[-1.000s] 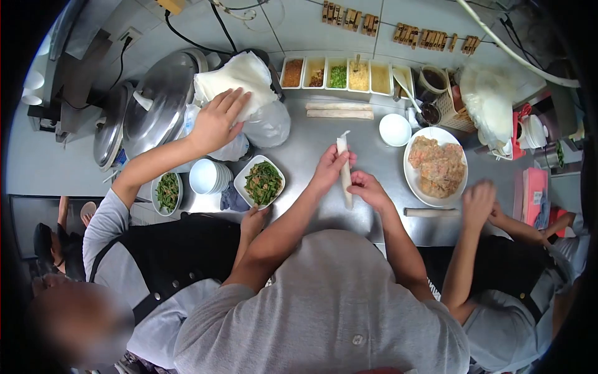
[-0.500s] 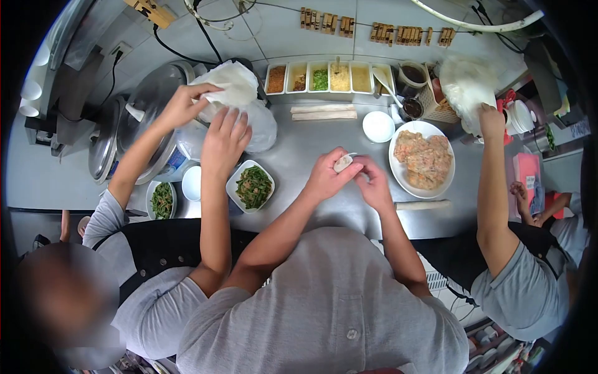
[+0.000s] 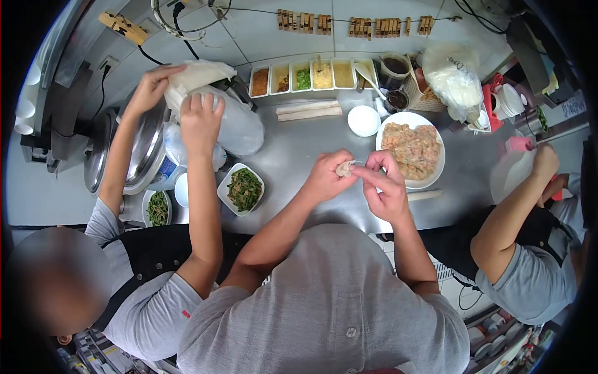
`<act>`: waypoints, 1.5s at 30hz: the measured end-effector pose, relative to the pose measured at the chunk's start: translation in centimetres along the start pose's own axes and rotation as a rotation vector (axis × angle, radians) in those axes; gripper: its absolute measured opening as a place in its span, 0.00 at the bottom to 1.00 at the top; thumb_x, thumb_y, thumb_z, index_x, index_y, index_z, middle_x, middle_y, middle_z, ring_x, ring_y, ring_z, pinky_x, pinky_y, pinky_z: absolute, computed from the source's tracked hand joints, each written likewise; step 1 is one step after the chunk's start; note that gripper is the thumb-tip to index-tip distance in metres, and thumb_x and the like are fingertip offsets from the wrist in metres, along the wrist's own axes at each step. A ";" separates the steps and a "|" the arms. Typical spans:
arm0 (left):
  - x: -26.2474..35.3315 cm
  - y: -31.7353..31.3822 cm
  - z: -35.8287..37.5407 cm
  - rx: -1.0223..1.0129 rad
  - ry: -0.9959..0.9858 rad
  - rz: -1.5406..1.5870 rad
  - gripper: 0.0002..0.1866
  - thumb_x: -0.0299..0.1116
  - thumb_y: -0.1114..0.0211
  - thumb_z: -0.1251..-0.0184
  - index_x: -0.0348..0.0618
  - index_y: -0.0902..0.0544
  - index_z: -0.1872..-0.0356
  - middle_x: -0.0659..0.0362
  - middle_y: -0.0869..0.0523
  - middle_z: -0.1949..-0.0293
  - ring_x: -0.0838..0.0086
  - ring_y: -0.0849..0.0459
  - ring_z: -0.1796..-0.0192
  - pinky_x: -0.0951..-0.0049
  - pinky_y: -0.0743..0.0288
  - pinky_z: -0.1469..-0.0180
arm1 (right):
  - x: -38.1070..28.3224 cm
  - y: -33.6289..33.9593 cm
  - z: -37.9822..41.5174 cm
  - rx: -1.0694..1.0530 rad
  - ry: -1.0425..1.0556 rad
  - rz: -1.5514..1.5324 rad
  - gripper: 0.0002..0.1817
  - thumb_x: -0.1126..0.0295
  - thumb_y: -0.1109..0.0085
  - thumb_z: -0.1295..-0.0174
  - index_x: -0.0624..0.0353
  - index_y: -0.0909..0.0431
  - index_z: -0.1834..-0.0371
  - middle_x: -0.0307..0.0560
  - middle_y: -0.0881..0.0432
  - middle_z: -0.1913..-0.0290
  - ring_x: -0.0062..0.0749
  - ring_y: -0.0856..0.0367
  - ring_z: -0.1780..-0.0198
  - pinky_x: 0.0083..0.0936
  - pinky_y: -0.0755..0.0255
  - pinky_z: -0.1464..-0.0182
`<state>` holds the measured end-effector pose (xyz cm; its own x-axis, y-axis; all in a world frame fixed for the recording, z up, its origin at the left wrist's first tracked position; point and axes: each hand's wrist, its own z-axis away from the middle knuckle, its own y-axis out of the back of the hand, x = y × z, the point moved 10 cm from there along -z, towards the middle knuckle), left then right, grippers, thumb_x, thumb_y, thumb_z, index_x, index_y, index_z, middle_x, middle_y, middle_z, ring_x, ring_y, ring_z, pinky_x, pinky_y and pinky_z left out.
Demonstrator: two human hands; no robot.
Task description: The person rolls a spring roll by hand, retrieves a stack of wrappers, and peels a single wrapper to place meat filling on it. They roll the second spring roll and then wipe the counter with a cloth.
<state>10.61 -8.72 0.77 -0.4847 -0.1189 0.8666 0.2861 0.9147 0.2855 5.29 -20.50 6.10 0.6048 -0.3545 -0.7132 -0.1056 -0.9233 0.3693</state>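
Over the middle of the steel counter, my left hand (image 3: 330, 176) is closed round a small pale dumpling (image 3: 344, 169). My right hand (image 3: 385, 190) has its fingers curled, and a fingertip and thumb meet the dumpling's right edge. Behind that hand stands a white oval plate (image 3: 439, 163) heaped with pinkish minced filling (image 3: 411, 149). A pale flat strip (image 3: 426, 195) lies below the plate, partly covered by my right hand. Two similar strips (image 3: 309, 111) lie together at the back of the counter.
Condiment tubs (image 3: 311, 93) line the wall, with a small white bowl (image 3: 363, 121) before them. A bowl of greens (image 3: 245, 189) stands left of my arm. A co-worker's hands (image 3: 200, 124) handle a plastic bag (image 3: 243, 128); another co-worker's hand (image 3: 545, 161) is at right.
My right hand has turned and lifted its fingers at the dumpling. The left co-worker has shifted the bag's top leftward. The right co-worker's hand has left the bag and come down nearer the counter's edge.
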 end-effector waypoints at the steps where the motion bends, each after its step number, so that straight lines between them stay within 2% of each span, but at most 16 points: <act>1: 0.2 -0.1 -0.1 0.000 0.000 0.000 0.10 0.25 0.28 0.46 0.42 0.23 0.70 0.59 0.18 0.75 0.72 0.19 0.74 0.72 0.27 0.70 | 0.0 0.2 0.0 0.000 0.000 0.000 0.27 0.86 0.44 0.56 0.54 0.12 0.51 0.48 0.26 0.60 0.33 0.27 0.63 0.25 0.29 0.61; 6: 0.4 -1.0 0.0 -0.040 0.007 -0.021 0.10 0.24 0.30 0.50 0.42 0.25 0.70 0.57 0.19 0.75 0.65 0.19 0.74 0.69 0.27 0.70 | -1.2 0.4 -0.9 -0.112 0.030 0.155 0.25 0.82 0.41 0.57 0.49 0.12 0.53 0.46 0.26 0.59 0.37 0.29 0.63 0.32 0.31 0.58; 12: 0.6 -1.6 0.2 -0.039 0.011 -0.087 0.09 0.27 0.33 0.50 0.42 0.25 0.70 0.56 0.19 0.75 0.60 0.20 0.75 0.65 0.27 0.71 | -2.1 0.5 -1.6 -0.195 0.022 0.297 0.19 0.79 0.36 0.55 0.50 0.12 0.57 0.46 0.26 0.58 0.40 0.25 0.57 0.36 0.33 0.56; 16: 0.7 -1.8 0.7 -0.033 0.002 -0.110 0.09 0.28 0.33 0.50 0.41 0.25 0.70 0.55 0.19 0.76 0.59 0.20 0.75 0.65 0.28 0.71 | -2.6 0.0 -1.9 -0.272 0.012 0.327 0.18 0.78 0.35 0.54 0.50 0.12 0.57 0.47 0.26 0.57 0.43 0.24 0.54 0.37 0.33 0.56; 21: -1.4 -1.0 1.8 0.038 0.106 -0.062 0.07 0.25 0.33 0.49 0.40 0.25 0.72 0.55 0.19 0.77 0.65 0.20 0.76 0.69 0.27 0.71 | -2.1 -1.8 -1.6 -0.369 -0.019 0.422 0.18 0.80 0.37 0.52 0.51 0.12 0.57 0.48 0.26 0.55 0.44 0.24 0.50 0.38 0.31 0.53; 22: -1.6 -0.9 2.1 0.038 0.105 -0.063 0.07 0.25 0.33 0.49 0.40 0.25 0.72 0.55 0.19 0.77 0.65 0.20 0.76 0.69 0.27 0.71 | -1.6 -1.9 -1.5 -0.369 -0.019 0.421 0.18 0.80 0.37 0.52 0.51 0.12 0.57 0.48 0.26 0.55 0.44 0.24 0.50 0.38 0.31 0.53; 24: -1.9 -0.3 2.6 0.071 0.135 -0.073 0.07 0.24 0.33 0.48 0.40 0.25 0.73 0.56 0.19 0.77 0.67 0.19 0.75 0.69 0.27 0.71 | -1.2 -1.8 -1.5 -0.331 -0.027 0.114 0.18 0.82 0.41 0.51 0.53 0.13 0.57 0.48 0.25 0.54 0.45 0.22 0.52 0.37 0.28 0.52; 25: -1.8 -0.1 2.6 0.074 0.136 -0.076 0.07 0.24 0.33 0.48 0.40 0.25 0.73 0.56 0.19 0.77 0.67 0.19 0.75 0.69 0.27 0.71 | -1.2 -1.8 -1.5 -0.333 -0.024 0.111 0.18 0.82 0.41 0.51 0.53 0.13 0.57 0.48 0.25 0.54 0.45 0.22 0.52 0.37 0.28 0.52; 27: -2.0 0.5 3.0 0.115 0.204 -0.067 0.07 0.24 0.33 0.48 0.40 0.25 0.73 0.55 0.19 0.77 0.66 0.19 0.75 0.69 0.27 0.70 | -0.8 -1.1 -1.6 -0.247 -0.125 -0.057 0.18 0.84 0.44 0.51 0.58 0.14 0.57 0.49 0.21 0.54 0.47 0.21 0.56 0.36 0.25 0.53; 31: -1.6 0.7 2.5 0.101 0.175 -0.065 0.07 0.24 0.33 0.47 0.40 0.24 0.73 0.54 0.18 0.76 0.65 0.18 0.74 0.69 0.26 0.70 | -2.4 -1.3 -1.7 -0.168 0.028 -0.024 0.20 0.85 0.45 0.52 0.62 0.16 0.54 0.51 0.17 0.57 0.47 0.21 0.59 0.36 0.24 0.55; 33: -0.6 0.7 2.2 0.111 0.055 -0.127 0.08 0.27 0.30 0.45 0.38 0.22 0.69 0.53 0.18 0.75 0.65 0.18 0.74 0.67 0.26 0.69 | -2.8 -1.8 -1.2 -0.153 0.082 0.034 0.24 0.85 0.43 0.53 0.63 0.19 0.49 0.52 0.16 0.58 0.47 0.21 0.59 0.37 0.25 0.55; 37: -0.9 0.7 2.0 0.121 0.111 -0.122 0.08 0.26 0.29 0.45 0.38 0.22 0.69 0.52 0.17 0.74 0.64 0.16 0.72 0.66 0.24 0.67 | -3.1 -2.2 -0.9 -0.148 0.075 0.119 0.26 0.85 0.42 0.54 0.62 0.20 0.46 0.52 0.16 0.59 0.48 0.21 0.61 0.38 0.25 0.55; 39: -1.9 0.9 2.1 0.142 0.164 -0.075 0.08 0.25 0.30 0.46 0.37 0.22 0.69 0.52 0.16 0.74 0.63 0.15 0.72 0.66 0.24 0.68 | -3.1 -2.7 -1.0 -0.206 0.052 0.191 0.25 0.85 0.42 0.53 0.62 0.21 0.47 0.53 0.16 0.60 0.48 0.21 0.61 0.38 0.24 0.56; 43: -2.1 1.0 2.0 0.135 0.172 -0.122 0.08 0.24 0.29 0.47 0.38 0.22 0.70 0.52 0.16 0.74 0.63 0.14 0.72 0.66 0.23 0.68 | -2.1 -2.2 -1.3 -0.153 0.049 0.129 0.21 0.83 0.39 0.51 0.62 0.19 0.51 0.52 0.17 0.60 0.46 0.20 0.60 0.37 0.24 0.58; 45: -1.9 0.6 2.0 0.101 0.149 -0.068 0.08 0.24 0.29 0.47 0.39 0.22 0.71 0.53 0.16 0.75 0.64 0.14 0.73 0.68 0.23 0.69 | -1.8 -1.0 -1.6 -0.006 -0.011 0.098 0.14 0.80 0.34 0.50 0.61 0.17 0.58 0.49 0.20 0.61 0.43 0.20 0.61 0.35 0.24 0.60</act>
<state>10.06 -7.14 -1.49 -0.3703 -0.2312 0.8997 0.1685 0.9357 0.3098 5.62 -18.74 7.99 0.5829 -0.4447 -0.6800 -0.1593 -0.8832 0.4410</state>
